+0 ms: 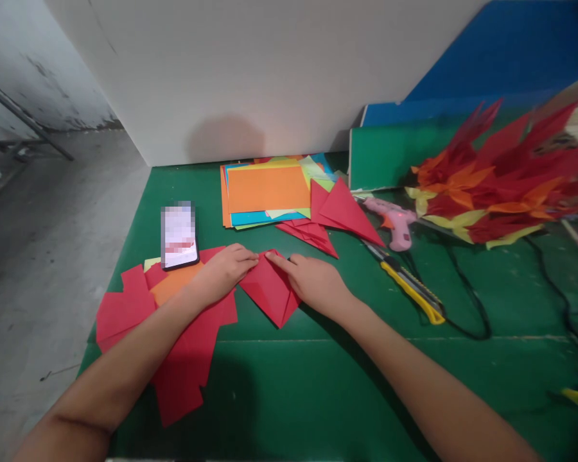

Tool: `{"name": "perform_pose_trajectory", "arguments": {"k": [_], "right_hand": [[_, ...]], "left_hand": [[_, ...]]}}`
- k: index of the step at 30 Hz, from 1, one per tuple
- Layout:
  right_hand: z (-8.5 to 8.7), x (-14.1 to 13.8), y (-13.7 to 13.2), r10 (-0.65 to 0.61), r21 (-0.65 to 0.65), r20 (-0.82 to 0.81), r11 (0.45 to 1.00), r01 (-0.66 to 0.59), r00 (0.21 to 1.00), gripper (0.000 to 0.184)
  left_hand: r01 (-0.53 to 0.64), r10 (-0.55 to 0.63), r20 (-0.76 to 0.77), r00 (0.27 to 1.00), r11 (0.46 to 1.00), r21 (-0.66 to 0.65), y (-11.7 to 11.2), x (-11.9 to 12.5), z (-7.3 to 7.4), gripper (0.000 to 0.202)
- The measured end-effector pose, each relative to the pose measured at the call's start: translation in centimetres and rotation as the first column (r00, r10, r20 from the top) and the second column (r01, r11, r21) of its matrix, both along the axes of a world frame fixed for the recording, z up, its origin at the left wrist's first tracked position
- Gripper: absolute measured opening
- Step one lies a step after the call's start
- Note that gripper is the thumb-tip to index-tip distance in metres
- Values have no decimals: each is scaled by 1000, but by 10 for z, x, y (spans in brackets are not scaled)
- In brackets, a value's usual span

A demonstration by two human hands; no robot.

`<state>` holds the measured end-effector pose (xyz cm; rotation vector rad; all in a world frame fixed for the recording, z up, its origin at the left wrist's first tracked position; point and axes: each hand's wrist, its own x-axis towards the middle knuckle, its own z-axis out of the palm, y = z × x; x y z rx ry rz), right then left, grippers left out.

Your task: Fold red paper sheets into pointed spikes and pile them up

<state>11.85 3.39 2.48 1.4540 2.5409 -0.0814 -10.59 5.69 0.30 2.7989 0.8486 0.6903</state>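
A sheet of red paper (270, 292), folded to a kite-like shape with a point toward me, lies on the green table. From the left, my left hand (231, 268) pinches its upper left edge with closed fingers. My right hand (315, 282) grips the right side, its index finger pressed along the top fold and the other fingers curled. Under my left forearm spread red paper pieces (187, 356) with cut edges and an orange piece (176, 284). Folded red triangles (349, 212) lie beyond my right hand.
A phone (179, 234) stands tilted at the left. Coloured paper sheets (270, 189) are stacked at the back. To the right are a pink glue gun (397, 221) with a black cord, a yellow utility knife (411, 292) and a red-orange paper flame-like piece (501, 173). A white board (270, 70) stands behind.
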Motion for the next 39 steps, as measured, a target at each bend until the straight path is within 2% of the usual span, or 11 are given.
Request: {"name": "perform_pose_trajectory", "arguments": {"k": [17,24,31,39], "right_hand": [[-1,1,0,-3,2,-28,1000,3,1000,48],[0,1,-2,-51,6,-91,999,52,995,49],[4,-3,-1,2,-9,36,1000,-1,999,53],[8,-6,-1,-38,-47,49,998,41,998,53]], "left_hand": [[11,-12,-36,999,1000,-15,1,-1,3,27],[34,-31,-69,997,999,38,-1,1,8,27],[28,-25,-47,999,998,52,-1,1,5,27],[23,-21,-42,999,999,43,-1,0,3,26]]}}
